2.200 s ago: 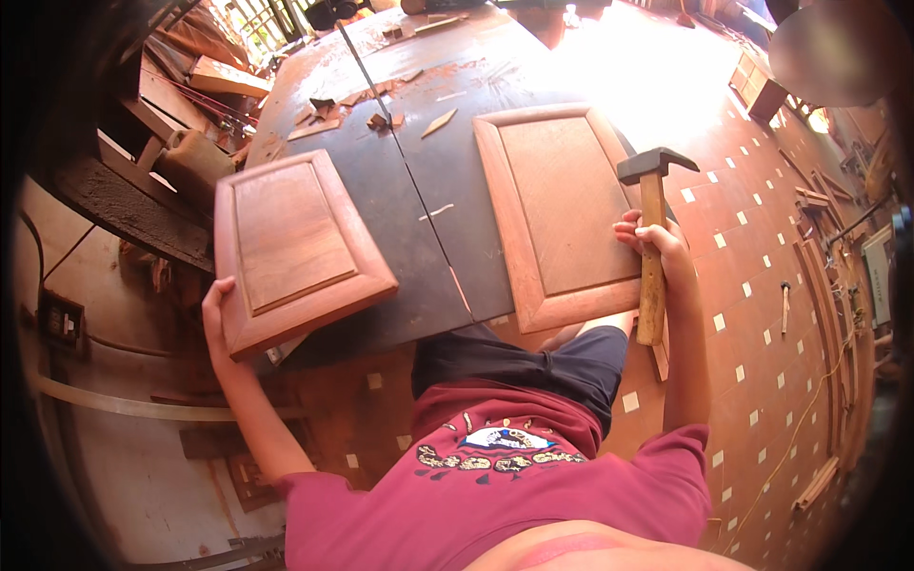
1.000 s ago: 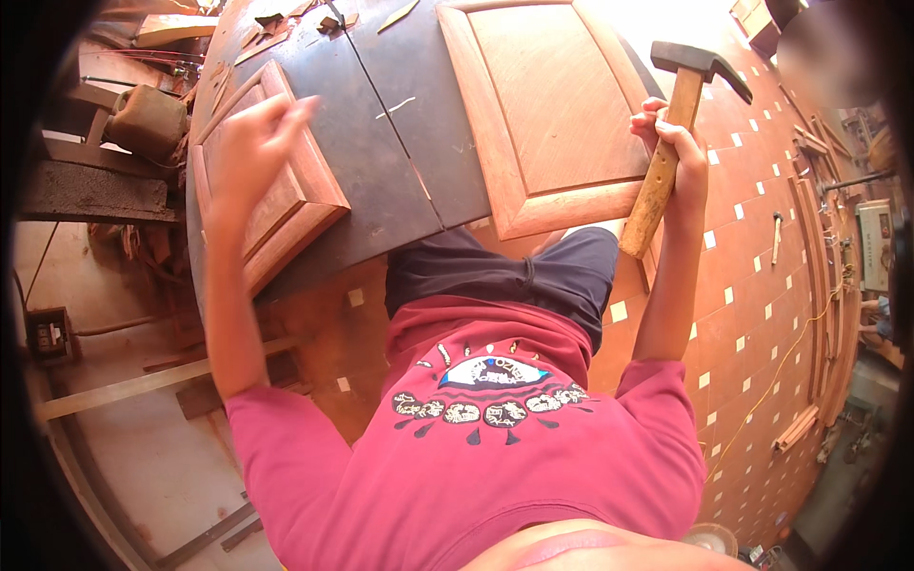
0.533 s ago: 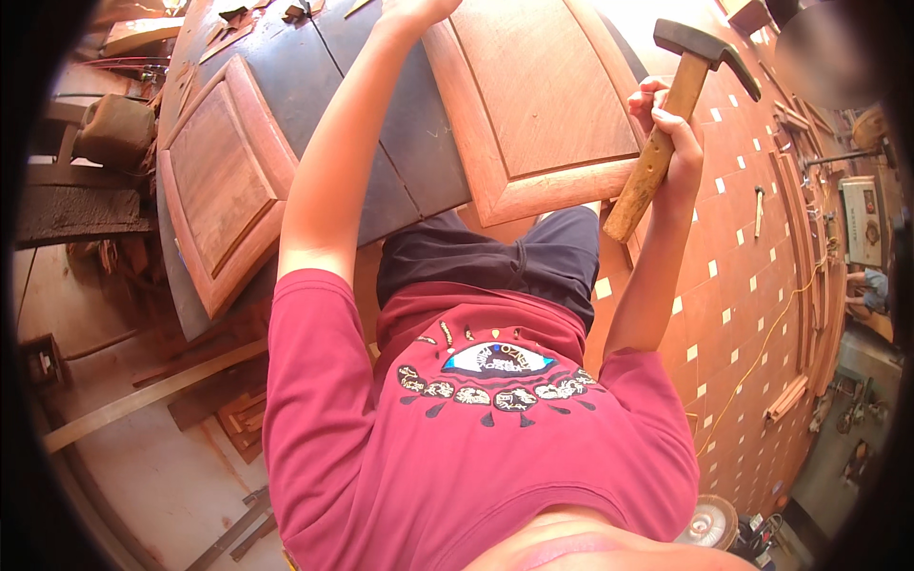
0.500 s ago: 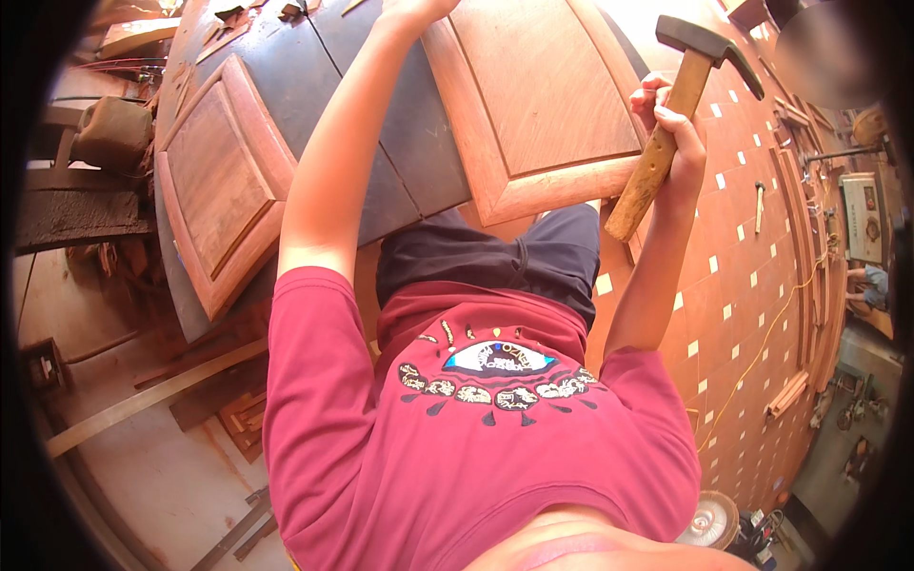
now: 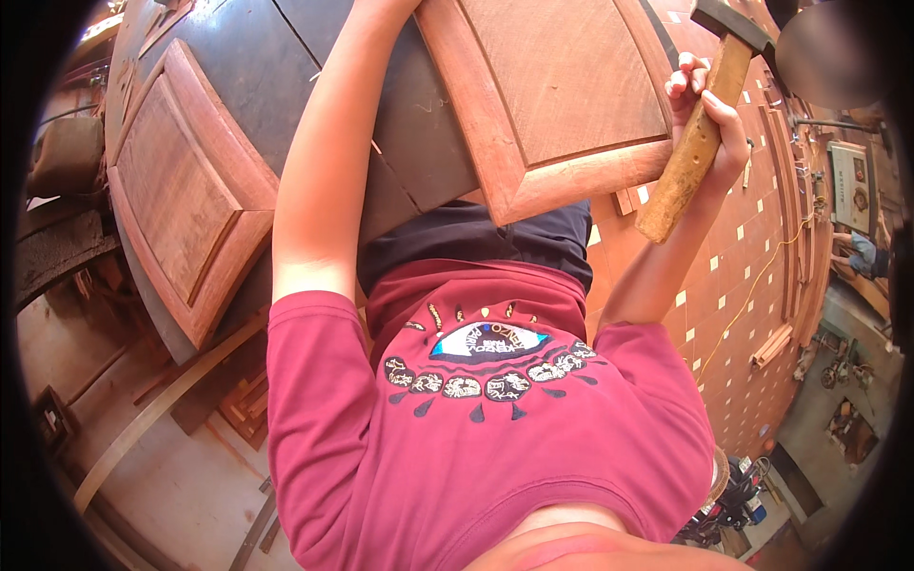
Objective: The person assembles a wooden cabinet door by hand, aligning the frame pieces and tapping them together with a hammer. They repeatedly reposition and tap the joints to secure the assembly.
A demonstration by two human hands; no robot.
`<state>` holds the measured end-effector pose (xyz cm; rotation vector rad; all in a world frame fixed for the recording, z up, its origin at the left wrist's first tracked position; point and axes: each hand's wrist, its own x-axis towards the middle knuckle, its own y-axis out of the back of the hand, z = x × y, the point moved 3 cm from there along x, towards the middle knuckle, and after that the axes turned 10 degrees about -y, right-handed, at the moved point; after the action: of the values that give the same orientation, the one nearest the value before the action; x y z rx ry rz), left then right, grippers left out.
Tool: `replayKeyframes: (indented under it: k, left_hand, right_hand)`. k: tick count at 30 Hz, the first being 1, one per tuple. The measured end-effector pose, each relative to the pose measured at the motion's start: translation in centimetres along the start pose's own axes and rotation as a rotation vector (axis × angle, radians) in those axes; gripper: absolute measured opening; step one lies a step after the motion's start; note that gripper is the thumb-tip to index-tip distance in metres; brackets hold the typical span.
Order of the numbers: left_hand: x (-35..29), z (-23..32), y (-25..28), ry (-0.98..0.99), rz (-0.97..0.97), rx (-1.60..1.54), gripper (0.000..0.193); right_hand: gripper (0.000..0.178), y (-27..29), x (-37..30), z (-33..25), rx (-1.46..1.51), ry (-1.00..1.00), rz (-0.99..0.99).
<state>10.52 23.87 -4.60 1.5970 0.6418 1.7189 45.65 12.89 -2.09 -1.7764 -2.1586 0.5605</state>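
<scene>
My right hand (image 5: 725, 133) is wrapped round the wooden handle of a hammer (image 5: 695, 162). Its dark metal head points up and away, just right of a framed wooden panel (image 5: 581, 86). That panel lies on a dark worktable (image 5: 419, 143), its near corner jutting over the edge toward my shorts. My left forearm (image 5: 333, 162) stretches across the table to the panel's far left side, where the top of the picture cuts off the hand. Left of the arm rests a smaller framed wooden panel (image 5: 181, 181) with slanted sides.
Long wooden strips (image 5: 785, 209) lie along the tiled floor (image 5: 705, 285) at the right, near a yellow cord (image 5: 762, 309). Farther right, another person (image 5: 862, 257) is partly visible. A plastic jug (image 5: 67, 157) stands beyond the table's left side. Tools and cables (image 5: 733, 500) lie at lower right.
The hammer and my right hand have shifted right in the picture. My left hand, partly visible before, has passed out of the top edge. The whole view has tilted slightly.
</scene>
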Motion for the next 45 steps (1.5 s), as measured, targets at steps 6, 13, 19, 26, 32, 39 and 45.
replayKeyframes:
  k: [6,13,19,26,32,39,45]
  left_hand:
    - [0.8,-1.5,-0.8,0.077,-0.001,-0.087,0.052]
    - [1.5,-1.3,0.6,0.292,-0.110,-0.191,0.048]
    - [1.7,-2.0,0.4,0.258,-0.177,-0.090,0.048]
    - [3.6,-2.3,-1.8,0.281,-0.380,0.009,0.047]
    - [1.5,-3.9,0.3,-0.030,0.010,-0.155,0.049]
    - [2.4,-3.5,3.9,0.057,-0.060,0.073,0.055]
    - [1.7,-5.2,2.8,0.136,-0.123,-0.007,0.069]
  right_hand:
    - [0.029,0.7,0.2,0.2,0.070,0.065,-0.092]
    - [0.026,0.0,-2.9,-1.2,-0.034,0.173,0.216]
    - [0.033,-0.6,-9.8,0.2,-0.165,0.177,0.461]
    - [0.065,-3.0,-11.8,3.9,-0.263,0.086,0.511]
    - [0.050,0.9,-11.3,5.6,-0.766,0.250,0.450]
    - [0.066,2.5,-11.3,5.1,-0.631,0.201,0.366]
    - [0.065,3.6,-10.7,5.3,-0.843,0.280,0.385]
